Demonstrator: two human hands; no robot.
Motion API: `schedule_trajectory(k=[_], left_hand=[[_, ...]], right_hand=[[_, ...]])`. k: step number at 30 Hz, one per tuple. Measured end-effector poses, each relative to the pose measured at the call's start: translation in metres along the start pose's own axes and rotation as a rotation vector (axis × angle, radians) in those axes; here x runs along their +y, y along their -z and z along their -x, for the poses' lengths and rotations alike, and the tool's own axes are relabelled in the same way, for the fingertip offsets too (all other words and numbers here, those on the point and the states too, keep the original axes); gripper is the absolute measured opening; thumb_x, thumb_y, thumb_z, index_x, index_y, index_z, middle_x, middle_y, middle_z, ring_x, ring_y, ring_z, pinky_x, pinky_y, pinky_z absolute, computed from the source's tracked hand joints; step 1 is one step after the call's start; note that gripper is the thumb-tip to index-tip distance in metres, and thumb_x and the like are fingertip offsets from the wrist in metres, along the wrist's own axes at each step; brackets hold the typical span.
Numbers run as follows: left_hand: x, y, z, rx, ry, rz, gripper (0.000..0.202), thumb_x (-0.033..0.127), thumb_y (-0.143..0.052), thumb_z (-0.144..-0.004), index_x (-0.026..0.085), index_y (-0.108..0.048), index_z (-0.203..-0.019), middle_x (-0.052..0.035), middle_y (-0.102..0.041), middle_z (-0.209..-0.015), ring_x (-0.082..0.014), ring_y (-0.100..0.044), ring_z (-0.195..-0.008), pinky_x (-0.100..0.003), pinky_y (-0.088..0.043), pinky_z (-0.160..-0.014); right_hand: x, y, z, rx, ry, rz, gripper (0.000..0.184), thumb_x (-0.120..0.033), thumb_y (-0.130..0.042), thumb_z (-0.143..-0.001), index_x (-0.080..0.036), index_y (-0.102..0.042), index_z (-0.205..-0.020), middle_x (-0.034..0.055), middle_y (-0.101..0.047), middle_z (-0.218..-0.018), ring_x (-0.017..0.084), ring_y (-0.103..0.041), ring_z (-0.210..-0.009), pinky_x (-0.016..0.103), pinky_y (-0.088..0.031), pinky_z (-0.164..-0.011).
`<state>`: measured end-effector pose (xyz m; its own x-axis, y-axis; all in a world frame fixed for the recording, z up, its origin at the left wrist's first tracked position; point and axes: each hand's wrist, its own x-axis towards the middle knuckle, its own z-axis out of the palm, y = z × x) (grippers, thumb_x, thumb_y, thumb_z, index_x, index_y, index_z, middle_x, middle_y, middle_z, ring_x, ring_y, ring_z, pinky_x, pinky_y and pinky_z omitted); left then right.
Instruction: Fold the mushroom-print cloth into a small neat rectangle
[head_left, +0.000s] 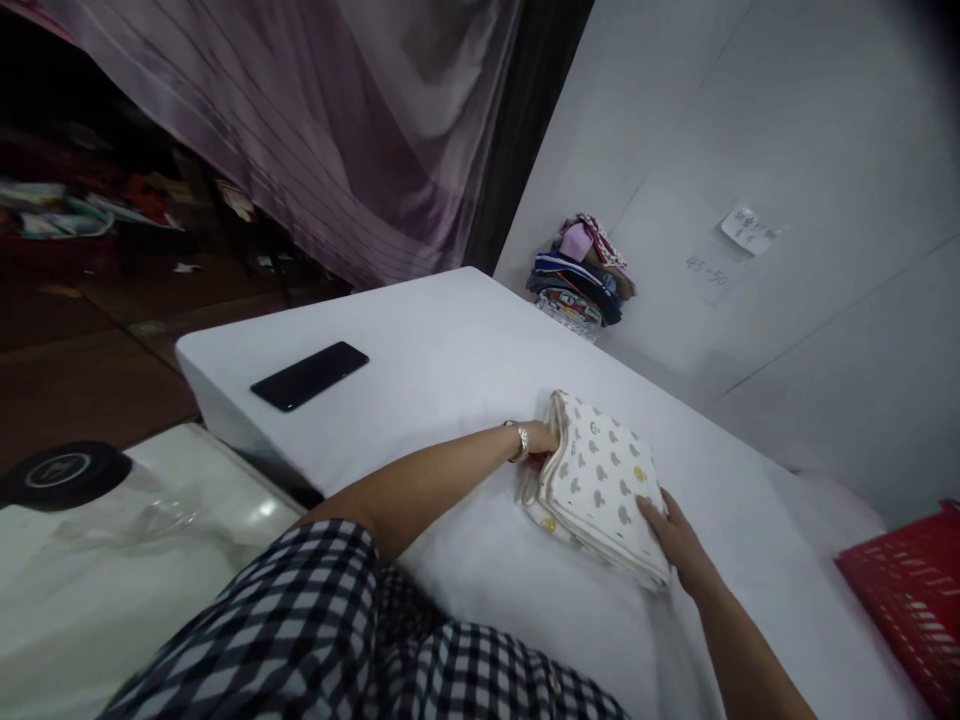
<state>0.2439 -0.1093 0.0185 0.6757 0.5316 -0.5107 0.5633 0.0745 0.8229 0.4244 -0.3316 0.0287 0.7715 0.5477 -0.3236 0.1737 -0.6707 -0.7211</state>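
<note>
A folded white cloth (600, 480) with grey and yellow prints lies on the white table (450, 370). My left hand (541, 445) reaches under its left edge, fingers hidden beneath the fabric; a bracelet sits on that wrist. My right hand (675, 535) rests on the cloth's right edge, fingers lying flat along it. My checked sleeve fills the bottom of the view.
A black phone (309, 375) lies at the table's far left. A stack of folded clothes (581, 275) sits against the white wall at the back. A red basket (911, 590) stands at the right edge. A paper note (748, 230) hangs on the wall.
</note>
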Motion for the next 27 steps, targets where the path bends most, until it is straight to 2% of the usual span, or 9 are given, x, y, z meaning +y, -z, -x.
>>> schedule_trajectory(k=[3, 6, 9, 11, 14, 17, 20, 23, 27], left_hand=[[-0.004, 0.003, 0.006, -0.022, 0.007, -0.021, 0.008, 0.019, -0.063, -0.068, 0.014, -0.058, -0.072, -0.0042, -0.062, -0.062, -0.0165, -0.061, -0.058, -0.027, -0.050, -0.057], [-0.006, 0.007, 0.012, 0.007, 0.013, -0.061, 0.004, 0.016, -0.060, -0.069, 0.014, -0.057, -0.070, -0.0065, -0.062, -0.062, -0.0189, -0.062, -0.061, -0.029, -0.050, -0.058], [-0.006, 0.005, 0.018, 0.022, -0.002, -0.093, 0.003, 0.017, -0.056, -0.071, 0.014, -0.057, -0.070, -0.0062, -0.063, -0.063, -0.0185, -0.062, -0.062, -0.027, -0.050, -0.058], [-0.008, 0.002, 0.023, 0.003, -0.016, -0.108, 0.005, 0.019, -0.055, -0.072, 0.015, -0.057, -0.072, -0.0039, -0.062, -0.062, -0.0161, -0.061, -0.058, -0.025, -0.049, -0.055], [-0.012, 0.000, 0.030, -0.052, -0.027, -0.159, 0.009, 0.024, -0.058, -0.071, 0.015, -0.058, -0.071, -0.0007, -0.057, -0.053, -0.0133, -0.056, -0.049, -0.023, -0.046, -0.049], [-0.015, 0.001, 0.037, -0.066, -0.035, -0.235, 0.015, 0.029, -0.060, -0.069, 0.014, -0.058, -0.068, 0.0003, -0.052, -0.046, -0.0126, -0.050, -0.043, -0.023, -0.044, -0.046], [-0.015, 0.001, 0.044, -0.005, -0.052, -0.296, 0.014, 0.027, -0.059, -0.068, 0.013, -0.060, -0.070, -0.0032, -0.058, -0.052, -0.0144, -0.054, -0.048, -0.023, -0.044, -0.047], [-0.014, -0.003, 0.052, 0.075, -0.070, -0.324, 0.015, 0.022, -0.055, -0.068, 0.011, -0.062, -0.077, -0.0087, -0.066, -0.067, -0.0163, -0.059, -0.055, -0.023, -0.044, -0.049], [-0.022, -0.011, 0.062, 0.101, -0.090, -0.302, 0.026, 0.021, -0.053, -0.069, 0.012, -0.061, -0.092, -0.0076, -0.068, -0.071, -0.0150, -0.060, -0.051, -0.022, -0.043, -0.046]], right_hand=[[0.008, -0.003, -0.005, 0.018, 0.050, -0.002, 0.098, -0.065, -0.063, -0.062, -0.021, -0.029, -0.142, 0.0133, -0.048, -0.134, 0.027, -0.048, -0.119, 0.036, -0.041, -0.096], [0.009, -0.004, -0.003, 0.055, 0.064, 0.028, 0.097, -0.065, -0.063, -0.062, -0.019, -0.031, -0.142, 0.0152, -0.048, -0.133, 0.028, -0.044, -0.123, 0.037, -0.039, -0.098], [0.004, -0.003, 0.003, 0.036, 0.041, 0.011, 0.096, -0.064, -0.062, -0.065, -0.019, -0.029, -0.143, 0.0151, -0.051, -0.131, 0.028, -0.051, -0.116, 0.037, -0.041, -0.096], [0.000, -0.003, 0.007, 0.034, 0.022, -0.008, 0.093, -0.063, -0.061, -0.065, -0.020, -0.031, -0.142, 0.0133, -0.053, -0.129, 0.028, -0.054, -0.112, 0.036, -0.043, -0.094], [0.000, -0.004, 0.009, 0.023, 0.081, -0.033, 0.086, -0.060, -0.063, -0.065, -0.023, -0.037, -0.138, 0.0090, -0.052, -0.131, 0.027, -0.052, -0.115, 0.036, -0.042, -0.096], [0.005, -0.006, 0.008, 0.023, 0.110, -0.030, 0.089, -0.058, -0.065, -0.064, -0.021, -0.035, -0.139, 0.0106, -0.049, -0.133, 0.027, -0.047, -0.120, 0.038, -0.040, -0.098], [0.012, -0.007, 0.008, 0.062, 0.114, 0.021, 0.094, -0.060, -0.063, -0.064, -0.019, -0.031, -0.141, 0.0141, -0.047, -0.134, 0.029, -0.041, -0.125, 0.040, -0.038, -0.099], [0.015, -0.008, 0.009, 0.070, 0.146, 0.050, 0.095, -0.062, -0.061, -0.065, -0.019, -0.027, -0.143, 0.0134, -0.046, -0.136, 0.028, -0.042, -0.124, 0.039, -0.036, -0.100], [0.015, -0.008, 0.011, 0.061, 0.143, 0.132, 0.092, -0.066, -0.053, -0.069, -0.019, -0.024, -0.144, 0.0123, -0.041, -0.140, 0.027, -0.043, -0.124, 0.037, -0.035, -0.101]])
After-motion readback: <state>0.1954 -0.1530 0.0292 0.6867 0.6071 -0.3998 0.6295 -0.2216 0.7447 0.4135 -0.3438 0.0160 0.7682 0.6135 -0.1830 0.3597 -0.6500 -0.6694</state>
